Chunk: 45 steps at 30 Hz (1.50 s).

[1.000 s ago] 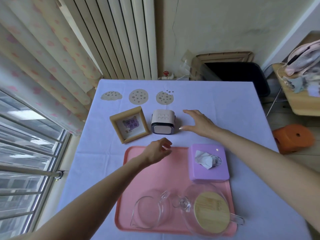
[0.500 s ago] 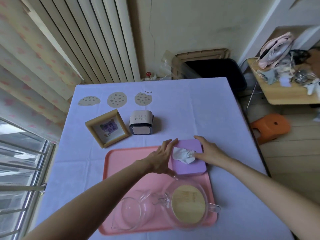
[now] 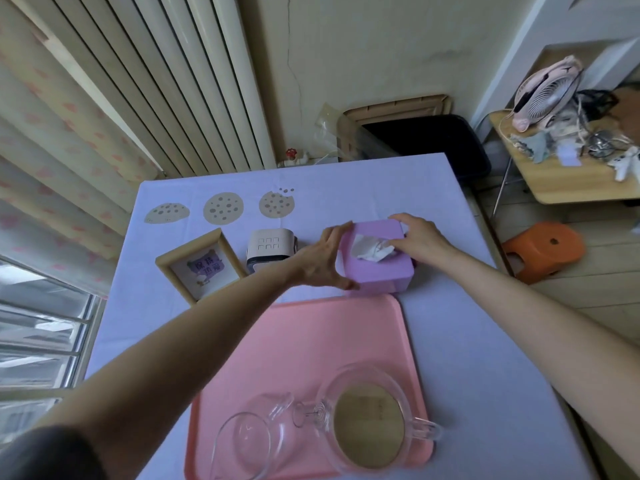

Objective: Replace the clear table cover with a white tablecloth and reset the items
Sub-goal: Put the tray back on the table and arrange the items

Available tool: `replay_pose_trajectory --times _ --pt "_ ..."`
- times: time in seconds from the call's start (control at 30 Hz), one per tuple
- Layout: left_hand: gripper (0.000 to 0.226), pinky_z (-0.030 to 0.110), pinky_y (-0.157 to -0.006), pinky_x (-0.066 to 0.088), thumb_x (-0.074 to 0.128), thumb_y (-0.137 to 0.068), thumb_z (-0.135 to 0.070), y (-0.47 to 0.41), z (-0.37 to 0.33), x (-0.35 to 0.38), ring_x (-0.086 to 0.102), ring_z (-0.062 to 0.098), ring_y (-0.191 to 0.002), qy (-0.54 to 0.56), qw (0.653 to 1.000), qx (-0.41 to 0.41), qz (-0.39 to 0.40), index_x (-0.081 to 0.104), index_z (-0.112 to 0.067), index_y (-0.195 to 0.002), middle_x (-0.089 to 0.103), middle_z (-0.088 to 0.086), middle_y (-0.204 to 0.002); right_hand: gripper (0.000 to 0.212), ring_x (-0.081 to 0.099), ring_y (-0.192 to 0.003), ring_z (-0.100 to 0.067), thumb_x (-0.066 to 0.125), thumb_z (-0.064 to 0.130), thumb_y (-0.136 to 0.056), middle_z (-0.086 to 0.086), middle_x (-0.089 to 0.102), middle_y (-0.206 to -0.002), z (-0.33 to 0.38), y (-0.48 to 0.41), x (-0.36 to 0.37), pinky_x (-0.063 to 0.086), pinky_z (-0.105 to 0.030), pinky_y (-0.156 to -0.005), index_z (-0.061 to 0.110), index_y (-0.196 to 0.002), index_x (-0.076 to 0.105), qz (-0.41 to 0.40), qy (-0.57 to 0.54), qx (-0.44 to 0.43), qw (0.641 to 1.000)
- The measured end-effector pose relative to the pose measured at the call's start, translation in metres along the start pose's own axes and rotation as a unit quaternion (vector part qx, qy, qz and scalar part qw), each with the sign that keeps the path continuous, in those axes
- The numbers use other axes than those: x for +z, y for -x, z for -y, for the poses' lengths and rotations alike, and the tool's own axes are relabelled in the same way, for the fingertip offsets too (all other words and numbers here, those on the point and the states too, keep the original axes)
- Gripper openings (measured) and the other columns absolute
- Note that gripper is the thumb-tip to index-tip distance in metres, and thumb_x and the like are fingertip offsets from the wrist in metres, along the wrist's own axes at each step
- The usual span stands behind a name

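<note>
Pale tablecloth, printed with three biscuits along its far edge, covers the whole table in the middle of the frame, so we judge the swap of covers done. A clear plastic sheet, crumpled against the wall at upper centre, may be the old cover, though we cannot be sure.

We hold the lilac tissue box between both hands, just beyond the far edge of the pink tray. Our left hand is spread wide against its left side, thumb under the near corner. Our right hand curls over its far right corner. We cannot tell whether the box rests on the cloth or hangs a little above it.

Left of the box, the small clock and the picture frame already stand in a row on the cloth. At the bottom of the frame the glass teapot, with its wooden lid, and a glass jug lie on the tray.

As we read it, resetting is well along. Left to do: set the box down in line with the clock, let go, and perhaps deal with the glassware.
</note>
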<state>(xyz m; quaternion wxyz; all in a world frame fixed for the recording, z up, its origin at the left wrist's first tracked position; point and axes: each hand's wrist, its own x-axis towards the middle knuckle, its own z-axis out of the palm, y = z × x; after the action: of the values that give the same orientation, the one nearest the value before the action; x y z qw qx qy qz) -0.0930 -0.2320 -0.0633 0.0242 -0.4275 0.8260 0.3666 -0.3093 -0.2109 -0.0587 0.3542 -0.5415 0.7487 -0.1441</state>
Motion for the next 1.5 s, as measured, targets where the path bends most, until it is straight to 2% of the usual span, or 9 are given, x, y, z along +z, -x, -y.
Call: replay_pose_trajectory --times 0.17,0.33,0.47,0.63,0.83,0.97,1.2,1.37,1.5 --pt "0.107 0.036 -0.116 0.022 0.074 -0.077 -0.039 -0.025 0.010 0.007 0.016 0.024 -0.144 -0.007 0.999 -0.018 -0.032 -0.001 -0.016 -0.151 0.006 0.008 -0.158 0.067 0.045 -0.128 -0.028 0.063 0.016 -0.086 -0.012 0.044 -0.143 -0.003 -0.029 0.005 0.039 -0.036 -0.105 0.021 -0.146 0.033 -0.011 -0.027 0.035 0.999" --pt "0.089 0.046 -0.109 0.031 0.056 -0.090 -0.044 -0.028 0.019 0.021 0.026 0.031 -0.139 -0.102 0.992 -0.049 -0.059 -0.003 -0.020 -0.152 0.009 0.005 -0.159 0.069 0.039 -0.132 -0.032 0.054 0.024 -0.094 -0.013 0.037 -0.148 -0.001 -0.041 0.018 0.035 -0.037 -0.107 0.025 -0.151 0.016 -0.008 0.000 0.052 0.999" --pt "0.082 0.047 -0.105 0.034 0.048 -0.094 -0.044 -0.027 0.015 0.028 0.027 0.031 -0.138 -0.107 0.989 -0.084 -0.065 -0.005 -0.019 -0.151 0.010 0.006 -0.158 0.063 0.039 -0.132 -0.033 0.043 0.026 -0.099 -0.015 0.037 -0.148 0.001 -0.042 0.025 0.034 -0.036 -0.105 0.027 -0.152 0.008 -0.002 0.023 0.058 0.998" --pt "0.079 0.046 -0.106 0.034 0.049 -0.095 -0.041 -0.021 0.012 0.032 0.025 0.032 -0.139 -0.085 0.990 -0.084 -0.078 0.001 -0.016 -0.152 0.013 0.010 -0.157 0.066 0.039 -0.133 -0.030 0.048 0.034 -0.096 -0.009 0.041 -0.146 -0.004 -0.036 0.021 0.032 -0.035 -0.105 0.024 -0.151 0.013 0.002 -0.003 0.052 0.999" --pt "0.061 0.041 -0.112 0.028 0.051 -0.095 -0.036 0.013 0.033 0.039 0.025 0.028 -0.141 -0.050 0.992 -0.056 -0.106 0.028 -0.009 -0.145 0.020 0.011 -0.154 0.065 0.041 -0.133 -0.027 0.054 0.033 -0.093 -0.006 0.043 -0.145 -0.011 -0.010 0.022 0.035 -0.037 -0.107 0.019 -0.149 0.024 -0.016 -0.028 0.027 0.999" --pt "0.048 0.040 -0.097 0.043 0.051 -0.095 -0.033 0.051 0.045 0.041 0.036 0.023 -0.134 -0.028 0.988 -0.064 -0.134 0.041 -0.013 -0.137 0.027 0.004 -0.151 0.065 0.032 -0.137 -0.028 0.056 0.027 -0.093 -0.010 0.031 -0.151 -0.012 0.015 0.024 0.029 -0.036 -0.108 0.013 -0.148 0.024 -0.057 -0.013 0.015 0.998" --pt "0.031 0.039 -0.091 0.047 0.055 -0.093 -0.018 0.115 0.073 0.023 0.052 0.026 -0.119 -0.019 0.970 -0.091 -0.226 0.057 -0.008 -0.122 0.047 0.007 -0.138 0.055 0.032 -0.136 -0.028 0.055 0.017 -0.093 -0.009 0.025 -0.152 0.007 0.045 0.025 0.031 -0.037 -0.106 0.013 -0.143 0.033 -0.101 0.001 -0.044 0.994" --pt "0.031 0.037 -0.090 0.048 0.058 -0.092 -0.021 0.158 0.087 0.025 0.056 0.022 -0.114 -0.014 0.971 -0.136 -0.195 0.057 -0.010 -0.121 0.050 0.007 -0.131 0.054 0.045 -0.126 -0.027 0.058 0.014 -0.090 -0.008 0.034 -0.145 0.025 0.077 0.040 0.038 -0.033 -0.098 0.012 -0.140 0.038 -0.102 -0.014 -0.090 0.991" --pt "0.039 0.025 -0.084 0.048 0.058 -0.090 -0.037 0.197 0.063 0.032 0.063 0.015 -0.104 0.060 0.981 -0.124 -0.135 0.058 -0.012 -0.120 0.058 0.005 -0.126 0.055 0.054 -0.116 -0.023 0.065 0.026 -0.087 -0.004 0.046 -0.136 0.026 0.131 0.055 0.043 -0.032 -0.097 0.019 -0.137 0.043 -0.004 -0.013 -0.103 0.995"
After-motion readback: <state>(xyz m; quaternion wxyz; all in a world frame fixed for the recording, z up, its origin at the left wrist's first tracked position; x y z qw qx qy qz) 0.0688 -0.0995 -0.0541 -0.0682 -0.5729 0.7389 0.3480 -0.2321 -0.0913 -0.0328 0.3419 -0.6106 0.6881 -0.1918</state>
